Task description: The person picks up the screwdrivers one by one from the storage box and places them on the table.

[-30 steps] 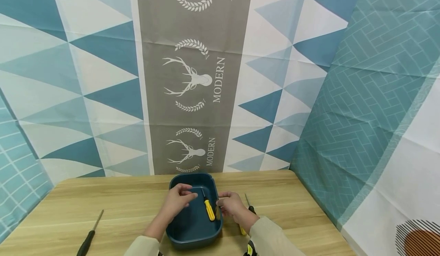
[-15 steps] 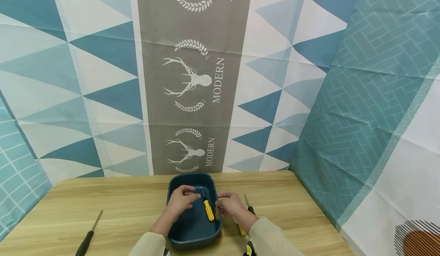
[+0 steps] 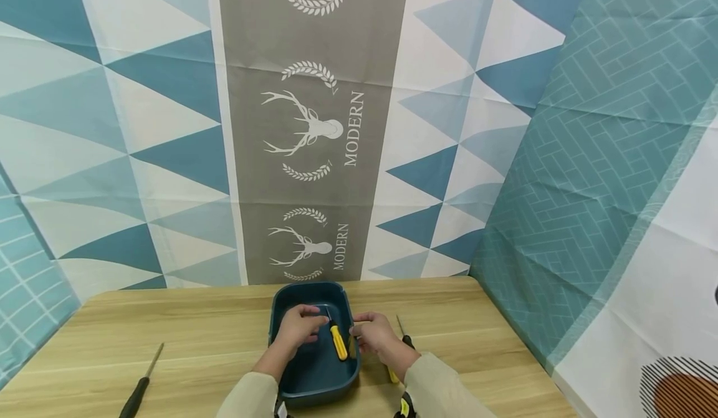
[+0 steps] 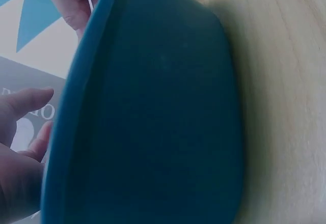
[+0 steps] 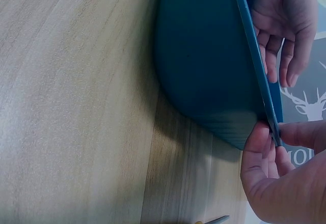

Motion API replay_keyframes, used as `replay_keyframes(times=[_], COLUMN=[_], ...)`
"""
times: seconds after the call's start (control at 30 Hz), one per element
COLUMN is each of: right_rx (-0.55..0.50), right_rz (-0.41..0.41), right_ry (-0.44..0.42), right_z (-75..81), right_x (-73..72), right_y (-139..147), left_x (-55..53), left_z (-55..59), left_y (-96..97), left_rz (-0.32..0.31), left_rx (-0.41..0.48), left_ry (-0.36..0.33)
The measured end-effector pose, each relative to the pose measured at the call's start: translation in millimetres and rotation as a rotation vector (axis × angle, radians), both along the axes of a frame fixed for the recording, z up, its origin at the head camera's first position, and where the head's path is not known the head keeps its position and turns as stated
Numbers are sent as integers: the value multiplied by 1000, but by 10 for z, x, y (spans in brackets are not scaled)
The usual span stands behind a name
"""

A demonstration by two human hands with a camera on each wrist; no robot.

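Observation:
A dark blue rectangular bin (image 3: 316,397) stands on the wooden table, and a screwdriver (image 3: 338,343) with a yellow handle lies inside it. My right hand (image 3: 377,336) pinches the bin's right rim, thumb on the inner side and fingers on the outer, as the right wrist view shows. Over the bin's left part hovers my left hand (image 3: 298,329), fingers loosely bent and nothing held. In the left wrist view this hand (image 4: 20,158) appears beyond the bin wall (image 4: 158,96). A faint yellowish patch on the inner right wall looks like a reflection of the handle.
At the left lies a screwdriver (image 3: 134,395) with a black handle. Another screwdriver (image 3: 407,341), black and yellow, lies right of the bin, partly hidden by my right wrist. A patterned cloth (image 3: 303,156) hangs behind the table.
My left hand has shifted slightly right over the bin. My right hand keeps its hold on the rim, and the head view has turned a little.

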State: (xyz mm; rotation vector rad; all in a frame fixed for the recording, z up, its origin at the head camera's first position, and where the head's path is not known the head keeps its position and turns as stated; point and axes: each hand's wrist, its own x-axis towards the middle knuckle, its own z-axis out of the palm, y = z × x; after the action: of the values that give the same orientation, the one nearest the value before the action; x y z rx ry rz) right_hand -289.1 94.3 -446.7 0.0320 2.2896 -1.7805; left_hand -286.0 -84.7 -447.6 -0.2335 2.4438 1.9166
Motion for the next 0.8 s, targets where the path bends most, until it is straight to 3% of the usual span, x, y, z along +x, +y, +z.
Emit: replay_keyframes(times=[0.33, 0.8], right_rx=[9, 7], right_rz=[2, -5], right_ry=[3, 0], right_z=[25, -4], right_x=[10, -7], right_y=[-3, -3], left_x=[-84, -99], left_z=[-63, -142], left_y=[101, 184], left_rz=[9, -10], left_rx=[-19, 25], left_ry=[-70, -136])
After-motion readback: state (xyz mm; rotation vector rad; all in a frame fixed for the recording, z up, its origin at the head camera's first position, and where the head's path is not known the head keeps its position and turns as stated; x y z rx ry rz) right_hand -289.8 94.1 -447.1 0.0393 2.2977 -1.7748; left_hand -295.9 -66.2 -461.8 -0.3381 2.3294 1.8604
